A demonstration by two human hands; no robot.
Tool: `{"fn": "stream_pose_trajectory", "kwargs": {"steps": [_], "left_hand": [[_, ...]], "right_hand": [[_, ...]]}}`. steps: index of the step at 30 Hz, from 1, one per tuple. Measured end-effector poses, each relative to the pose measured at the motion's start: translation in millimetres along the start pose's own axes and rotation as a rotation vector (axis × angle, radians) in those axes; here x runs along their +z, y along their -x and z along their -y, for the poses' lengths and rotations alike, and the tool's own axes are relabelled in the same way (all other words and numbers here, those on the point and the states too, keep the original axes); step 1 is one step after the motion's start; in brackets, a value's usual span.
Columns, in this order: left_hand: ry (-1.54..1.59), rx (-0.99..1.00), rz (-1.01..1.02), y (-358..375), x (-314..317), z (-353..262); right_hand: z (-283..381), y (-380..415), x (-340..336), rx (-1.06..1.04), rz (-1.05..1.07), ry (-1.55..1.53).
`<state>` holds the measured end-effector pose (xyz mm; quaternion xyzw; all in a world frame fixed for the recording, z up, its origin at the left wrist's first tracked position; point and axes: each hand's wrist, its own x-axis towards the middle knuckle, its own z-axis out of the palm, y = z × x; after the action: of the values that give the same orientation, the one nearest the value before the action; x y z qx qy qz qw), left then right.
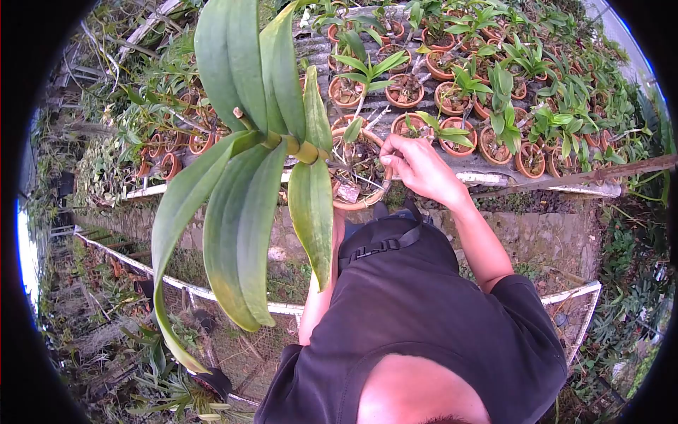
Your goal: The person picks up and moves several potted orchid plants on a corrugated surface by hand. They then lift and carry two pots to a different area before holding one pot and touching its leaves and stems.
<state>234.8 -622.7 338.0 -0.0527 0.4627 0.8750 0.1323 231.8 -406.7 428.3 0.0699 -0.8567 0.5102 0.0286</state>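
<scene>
A clay flower pot (pixel 364 203) with a tall orchid plant in it is held in front of my waist. The plant's thick stem leans left, and its long broad leaves (pixel 244 233) droop toward the camera, some yellowing at the tips. My right hand (pixel 420 166) is closed at the pot's right rim, thumb and forefinger pinched together there. My left hand (pixel 337 225) reaches up under the pot's left side; leaves and the pot hide its fingers. Chunks of potting material (pixel 347 191) and roots show inside the pot.
Several potted orchids (pixel 455 134) stand close together on a corrugated bench (pixel 304 53) ahead, its pale front edge just beyond the pot. A brown bar (pixel 600 173) juts in from the right. Behind me is a white-framed mesh bench (pixel 247 353); a paved path (pixel 537 237) runs between.
</scene>
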Motion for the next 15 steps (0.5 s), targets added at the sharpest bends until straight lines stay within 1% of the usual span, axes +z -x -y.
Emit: {"fn": "stream_pose_trajectory", "kwargs": {"steps": [2,6,7,9,11,12,13,15], "left_hand": [[-0.006,0.022,0.004,1,2,0],[0.029,-0.015,0.017,-3,-19,11],[0.037,-0.018,0.016,-3,-19,11],[0.037,-0.033,0.023,-2,-19,8],[0.037,-0.045,0.032,-1,-16,6],[0.038,-0.051,0.035,-1,-15,5],[0.039,-0.055,0.036,0,-15,5],[0.034,-0.064,0.042,2,-15,4]], "right_hand": [[4,1,-6,0.072,-0.019,-0.114],[17,16,-39,0.057,-0.037,0.145],[19,30,-55,0.134,0.114,0.359],[28,34,-53,-0.106,-0.049,0.579],[27,24,-35,-0.004,-0.055,0.406],[27,23,-26,-0.071,-0.042,0.440],[25,20,-20,-0.075,0.050,0.491],[18,13,-5,0.004,0.119,0.541]]}}
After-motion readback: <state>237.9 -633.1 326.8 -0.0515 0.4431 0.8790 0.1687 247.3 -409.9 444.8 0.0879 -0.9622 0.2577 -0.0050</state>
